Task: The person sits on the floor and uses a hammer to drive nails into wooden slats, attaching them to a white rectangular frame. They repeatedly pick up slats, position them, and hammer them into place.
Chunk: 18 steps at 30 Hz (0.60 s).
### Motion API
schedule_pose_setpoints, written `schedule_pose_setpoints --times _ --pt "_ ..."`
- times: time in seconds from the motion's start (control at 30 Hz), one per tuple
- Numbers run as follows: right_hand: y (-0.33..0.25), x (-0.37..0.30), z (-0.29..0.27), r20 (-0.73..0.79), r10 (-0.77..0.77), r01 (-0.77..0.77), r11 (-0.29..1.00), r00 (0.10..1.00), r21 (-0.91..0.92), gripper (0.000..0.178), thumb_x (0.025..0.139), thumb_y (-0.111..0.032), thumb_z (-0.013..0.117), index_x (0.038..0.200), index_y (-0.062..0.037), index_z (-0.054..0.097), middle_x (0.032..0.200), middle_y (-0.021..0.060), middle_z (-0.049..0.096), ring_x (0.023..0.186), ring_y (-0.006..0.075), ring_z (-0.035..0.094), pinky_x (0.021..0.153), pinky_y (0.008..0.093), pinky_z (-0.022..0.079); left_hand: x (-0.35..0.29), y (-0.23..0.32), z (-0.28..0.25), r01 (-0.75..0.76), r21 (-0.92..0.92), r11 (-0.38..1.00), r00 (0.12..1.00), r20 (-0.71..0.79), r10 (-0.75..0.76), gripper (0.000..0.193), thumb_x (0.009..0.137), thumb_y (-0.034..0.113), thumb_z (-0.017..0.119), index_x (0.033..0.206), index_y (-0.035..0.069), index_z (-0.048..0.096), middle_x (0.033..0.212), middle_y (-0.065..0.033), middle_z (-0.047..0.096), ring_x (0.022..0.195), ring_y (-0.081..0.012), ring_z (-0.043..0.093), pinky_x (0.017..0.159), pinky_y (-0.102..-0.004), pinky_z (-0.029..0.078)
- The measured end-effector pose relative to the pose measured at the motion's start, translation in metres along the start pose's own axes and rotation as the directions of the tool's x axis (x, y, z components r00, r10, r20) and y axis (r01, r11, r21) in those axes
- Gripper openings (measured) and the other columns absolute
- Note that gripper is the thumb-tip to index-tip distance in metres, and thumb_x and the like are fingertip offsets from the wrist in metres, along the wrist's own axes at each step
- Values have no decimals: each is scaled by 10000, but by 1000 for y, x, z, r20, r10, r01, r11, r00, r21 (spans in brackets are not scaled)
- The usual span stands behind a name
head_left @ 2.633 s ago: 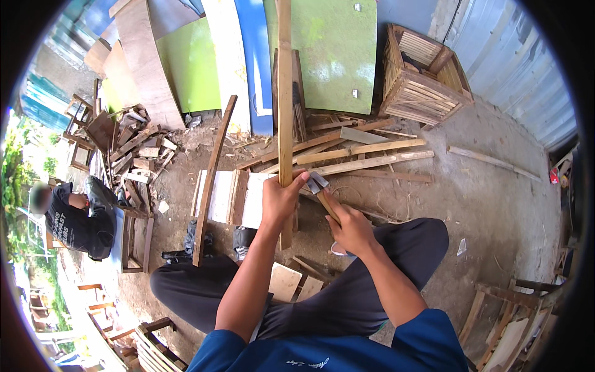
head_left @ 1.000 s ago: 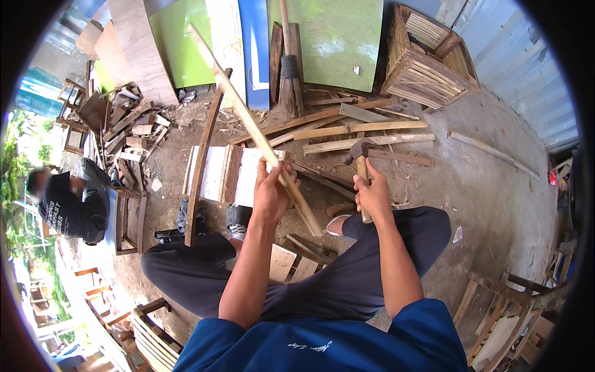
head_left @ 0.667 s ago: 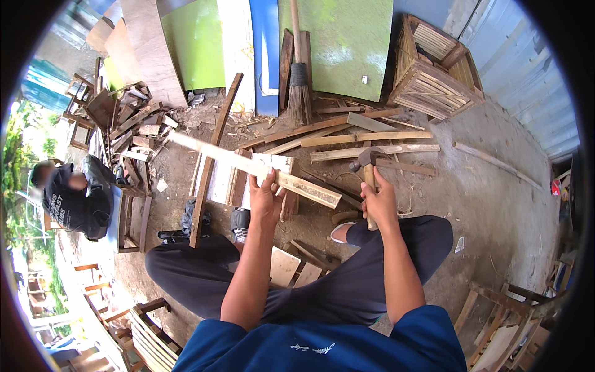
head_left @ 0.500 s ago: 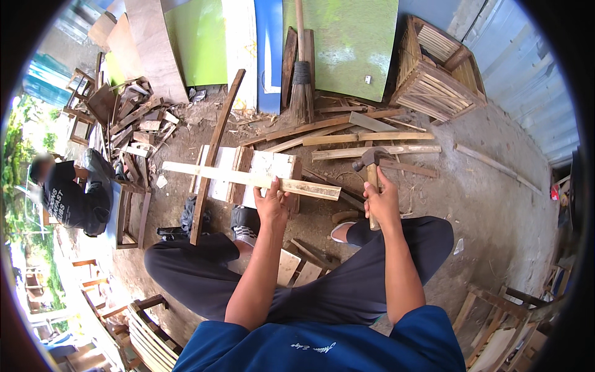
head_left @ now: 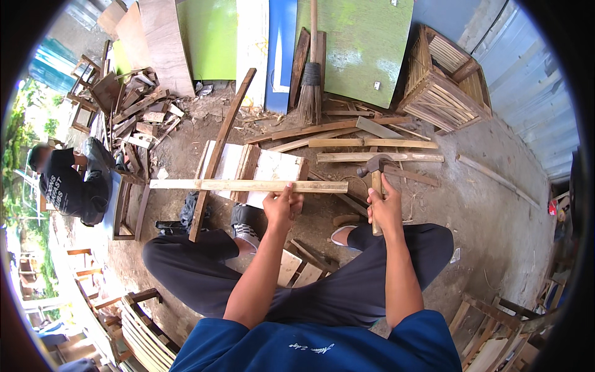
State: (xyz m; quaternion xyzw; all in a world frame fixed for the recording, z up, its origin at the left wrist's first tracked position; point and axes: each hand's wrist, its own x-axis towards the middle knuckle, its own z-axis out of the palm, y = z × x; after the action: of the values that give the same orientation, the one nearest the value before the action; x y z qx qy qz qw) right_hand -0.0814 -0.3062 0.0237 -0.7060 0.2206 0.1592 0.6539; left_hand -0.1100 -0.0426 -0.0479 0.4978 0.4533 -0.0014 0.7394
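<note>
My left hand (head_left: 282, 204) is closed on a long pale wooden strip (head_left: 248, 185), which lies nearly level from left to right. Its left part passes over a darker wooden batten (head_left: 224, 133) that slants across the work spot. Beneath both is a low wooden block with a white top (head_left: 273, 167). In my right hand (head_left: 387, 208) is a hammer (head_left: 376, 180), gripped by its wooden handle, with the dark metal head up and apart from the strip.
Loose wooden slats (head_left: 372, 143) lie beyond the block, and a broom (head_left: 309, 99) leans on green panels (head_left: 359, 49). A slatted wooden frame (head_left: 443, 93) stands at the far right. Scrap wood (head_left: 145, 111) is heaped at the left, near a seated person (head_left: 65, 186).
The pale strip has swung from a slant to nearly level, its left end now lower. My left hand moved slightly right with it. The hammer stays in my right hand, slightly lower.
</note>
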Motion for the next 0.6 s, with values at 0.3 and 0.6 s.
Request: schedule_pose_setpoints --times 0.3,0.6 --pt "0 -1 0 11 -16 16 1000 1000 1 666 1016 -40 600 1624 -69 330 749 55 574 454 122 514 366 308 437 -14 11 -6 -345 934 96 770 223 598 306 889 397 782 919 97 725 816 -114 686 878 -305 710 725 -478 529" --pt "-2 -3 -3 15 23 -23 998 1000 56 595 1030 -81 608 1587 -68 399 751 47 574 466 109 515 374 290 433 20 28 -22 -777 542 -320 264 741 617 295 851 349 789 1103 201 749 1038 -38 659 1067 -270 617 1002 -463 451"
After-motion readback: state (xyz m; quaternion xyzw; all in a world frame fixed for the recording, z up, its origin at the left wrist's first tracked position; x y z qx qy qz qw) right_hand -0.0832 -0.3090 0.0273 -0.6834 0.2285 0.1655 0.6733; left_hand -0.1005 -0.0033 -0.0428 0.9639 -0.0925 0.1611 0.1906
